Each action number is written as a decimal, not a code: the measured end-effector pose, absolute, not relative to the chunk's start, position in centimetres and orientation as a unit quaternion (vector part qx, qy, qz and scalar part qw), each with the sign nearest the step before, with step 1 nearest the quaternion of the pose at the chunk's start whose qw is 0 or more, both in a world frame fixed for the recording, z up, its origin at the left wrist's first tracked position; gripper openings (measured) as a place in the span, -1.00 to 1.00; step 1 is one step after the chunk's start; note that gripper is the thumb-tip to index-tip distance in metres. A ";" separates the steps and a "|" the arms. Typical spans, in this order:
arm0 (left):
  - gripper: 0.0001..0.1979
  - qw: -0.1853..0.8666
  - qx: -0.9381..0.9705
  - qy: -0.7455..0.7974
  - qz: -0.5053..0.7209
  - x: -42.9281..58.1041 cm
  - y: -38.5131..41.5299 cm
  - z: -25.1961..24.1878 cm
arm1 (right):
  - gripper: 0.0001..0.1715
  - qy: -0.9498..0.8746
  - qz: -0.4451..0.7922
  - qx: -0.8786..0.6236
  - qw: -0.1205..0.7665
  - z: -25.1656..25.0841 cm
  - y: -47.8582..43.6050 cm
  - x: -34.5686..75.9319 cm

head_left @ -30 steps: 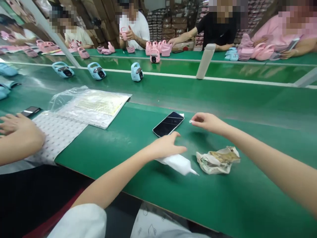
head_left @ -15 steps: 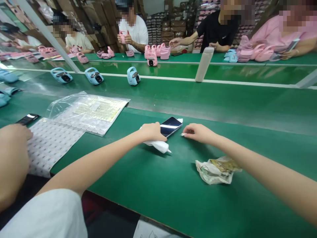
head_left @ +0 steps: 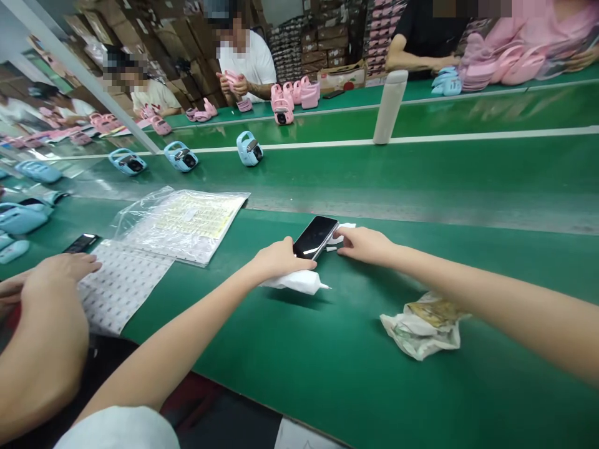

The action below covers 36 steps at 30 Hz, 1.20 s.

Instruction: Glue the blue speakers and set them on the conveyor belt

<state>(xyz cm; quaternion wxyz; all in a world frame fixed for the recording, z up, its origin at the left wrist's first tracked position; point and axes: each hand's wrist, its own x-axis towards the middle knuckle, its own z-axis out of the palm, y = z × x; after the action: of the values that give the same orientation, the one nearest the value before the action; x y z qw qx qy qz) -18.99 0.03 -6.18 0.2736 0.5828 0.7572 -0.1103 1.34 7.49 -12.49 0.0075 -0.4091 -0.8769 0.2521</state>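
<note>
Clasping phone (head_left: 316, 236) and, under the same fingers, white bottle (head_left: 299, 282) in left hand (head_left: 282, 259); with right hand (head_left: 362, 244) curled beside small white piece (head_left: 331, 249), cannot tell if pinching. Could drop the bottle by splitting one grip, or flick the piece away by fumbling.

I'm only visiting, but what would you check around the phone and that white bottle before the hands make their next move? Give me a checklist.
1. Left hand at the phone: ok, at its near end; firmness of grip, cannot tell.
2. White bottle within reach: ok, lying under the left hand.
3. Nozzle turned away from the phone: ok, it points to the right.
4. Right hand gripping the small white piece: cannot tell; it shows right by the fingertips.
5. Crumpled wrapper apart from both hands: ok.
6. Neighbour's hand clear of the bottle: ok, well to the left.
</note>
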 end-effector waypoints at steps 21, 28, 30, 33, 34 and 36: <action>-0.18 0.180 0.665 0.703 -0.176 -18.4 2.9 -5.1 | -0.70 -0.780 0.330 -0.514 0.134 -12.0 5.4 15.8; -0.19 0.144 0.728 0.635 -0.213 -18.3 5.4 -5.1 | -0.57 -0.772 0.333 -0.523 0.140 -12.0 4.5 17.9; -0.19 0.139 0.737 0.624 -0.221 -18.4 5.5 -5.0 | -0.53 -0.770 0.333 -0.526 0.138 -11.8 4.2 18.5; -0.20 0.121 0.751 0.605 -0.236 -18.7 5.6 -5.0 | -0.51 -0.771 0.328 -0.528 0.138 -11.7 4.2 19.0; -0.19 0.111 0.757 0.597 -0.240 -18.8 5.8 -5.0 | -0.51 -0.773 0.324 -0.527 0.139 -11.6 4.3 18.9; -0.18 0.088 0.771 0.579 -0.249 -18.9 6.4 -5.1 | -0.54 -0.778 0.315 -0.524 0.141 -11.5 4.6 18.5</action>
<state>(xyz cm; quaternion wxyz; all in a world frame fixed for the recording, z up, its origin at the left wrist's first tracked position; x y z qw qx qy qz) -18.91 6.39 -5.14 0.0884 0.7711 0.5794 -0.2487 18.54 4.64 -11.55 0.1411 -0.5245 -0.7782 0.3154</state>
